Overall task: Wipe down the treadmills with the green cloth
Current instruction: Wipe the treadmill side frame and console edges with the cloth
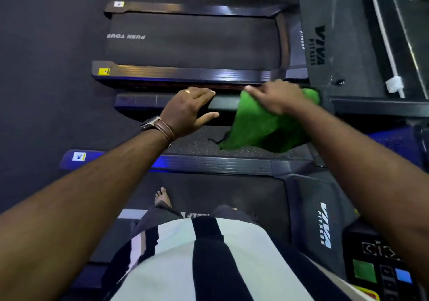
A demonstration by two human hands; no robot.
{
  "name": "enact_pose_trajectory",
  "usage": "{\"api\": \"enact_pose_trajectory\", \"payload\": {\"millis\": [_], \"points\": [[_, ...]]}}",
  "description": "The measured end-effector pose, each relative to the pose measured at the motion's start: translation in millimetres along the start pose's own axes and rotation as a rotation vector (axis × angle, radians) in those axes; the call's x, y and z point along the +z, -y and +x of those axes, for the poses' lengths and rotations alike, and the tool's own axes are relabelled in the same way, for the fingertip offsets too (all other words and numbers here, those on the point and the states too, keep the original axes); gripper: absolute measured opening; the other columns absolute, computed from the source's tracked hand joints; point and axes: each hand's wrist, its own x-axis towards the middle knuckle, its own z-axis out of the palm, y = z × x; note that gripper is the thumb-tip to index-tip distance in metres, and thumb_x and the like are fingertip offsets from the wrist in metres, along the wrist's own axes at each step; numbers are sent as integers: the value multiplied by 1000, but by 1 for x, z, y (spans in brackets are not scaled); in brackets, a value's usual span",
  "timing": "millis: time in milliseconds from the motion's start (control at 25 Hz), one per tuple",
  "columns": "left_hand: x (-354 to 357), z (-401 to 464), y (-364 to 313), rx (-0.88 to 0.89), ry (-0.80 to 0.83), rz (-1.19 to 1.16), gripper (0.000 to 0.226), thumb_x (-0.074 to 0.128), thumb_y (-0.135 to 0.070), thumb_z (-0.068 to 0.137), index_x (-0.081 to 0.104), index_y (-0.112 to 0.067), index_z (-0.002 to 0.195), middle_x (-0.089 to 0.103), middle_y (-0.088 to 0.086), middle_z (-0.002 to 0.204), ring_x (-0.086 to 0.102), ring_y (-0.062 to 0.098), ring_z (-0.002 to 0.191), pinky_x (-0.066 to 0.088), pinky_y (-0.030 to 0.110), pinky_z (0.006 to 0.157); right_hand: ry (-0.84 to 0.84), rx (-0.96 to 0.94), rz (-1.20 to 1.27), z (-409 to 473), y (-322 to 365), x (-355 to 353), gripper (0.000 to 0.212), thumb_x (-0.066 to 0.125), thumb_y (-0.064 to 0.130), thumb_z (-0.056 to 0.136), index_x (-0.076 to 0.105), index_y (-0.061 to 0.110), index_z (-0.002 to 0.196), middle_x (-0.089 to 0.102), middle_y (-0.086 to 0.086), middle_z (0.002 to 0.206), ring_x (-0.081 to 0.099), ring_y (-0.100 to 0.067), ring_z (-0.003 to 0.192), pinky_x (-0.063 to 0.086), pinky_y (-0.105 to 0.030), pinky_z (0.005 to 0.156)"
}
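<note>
I stand barefoot on the near treadmill [216,163], looking down across its handrail [144,101]. My left hand [188,110] rests on that dark rail with fingers over the top and thumb spread, wearing a watch and a ring. My right hand [278,96] presses the green cloth [257,126] onto the rail further right; the cloth drapes down over it. A second treadmill [192,42] with "PUSH YOUR" on its belt lies beyond.
The far treadmill's motor cover [325,52] with a VIVA FITNESS logo sits at upper right. A console with coloured buttons [376,268] is at lower right. Dark gym floor [46,68] spreads on the left.
</note>
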Motion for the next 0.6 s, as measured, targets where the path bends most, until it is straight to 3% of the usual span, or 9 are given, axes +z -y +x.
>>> {"api": "enact_pose_trajectory", "payload": {"millis": [80, 160, 280, 320, 400, 480, 600], "points": [[-3, -4, 5, -67, -53, 29, 46, 56, -42, 94, 65, -1, 113, 67, 14, 111, 62, 31, 96, 51, 40, 84, 163, 77, 18, 24, 1, -9, 72, 24, 63, 97, 52, 9, 136, 47, -22, 143, 47, -37, 129, 39, -43, 101], [-8, -10, 14, -175, -112, 52, 40, 51, -39, 96, 68, -3, 106, 69, 13, 107, 63, 32, 93, 50, 40, 83, 148, -54, 40, 32, 42, -6, 61, 25, 52, 102, 54, 9, 133, 49, -22, 142, 49, -35, 128, 40, -41, 100], [-18, -32, 32, -324, -159, 124, 40, 47, -41, 97, 68, -8, 103, 69, 9, 102, 61, 29, 93, 46, 38, 83, -291, -349, -54, 2, 64, 24, 50, 22, 53, 101, 58, 20, 109, 66, -11, 112, 62, -33, 102, 45, -42, 78], [-19, -39, 36, -345, -178, 134, 39, 47, -41, 97, 68, -8, 103, 70, 9, 101, 61, 29, 92, 46, 38, 83, -345, -338, -117, -13, 53, 30, 49, 21, 54, 100, 57, 20, 104, 66, -8, 105, 63, -32, 95, 44, -42, 74], [-16, -44, 35, -383, -200, 131, 37, 51, -39, 96, 70, -9, 103, 70, 9, 96, 62, 29, 88, 47, 38, 82, -384, -121, -123, -16, 55, 37, 52, 21, 52, 98, 60, 18, 98, 68, -9, 99, 63, -32, 90, 42, -42, 75], [-11, -38, 31, -461, -244, 123, 31, 55, -37, 92, 72, -11, 95, 70, 9, 87, 60, 30, 81, 48, 37, 79, -285, 37, -4, -7, 93, 35, 55, 23, 48, 97, 66, 15, 94, 70, -10, 96, 63, -33, 89, 40, -44, 82], [-7, -35, 28, -572, -288, 93, 29, 57, -37, 86, 73, -13, 90, 70, 7, 83, 60, 30, 79, 47, 35, 80, -433, -191, -159, -9, 112, 56, 50, 28, 49, 99, 61, 14, 112, 65, -9, 103, 59, -32, 88, 40, -44, 82]]}}
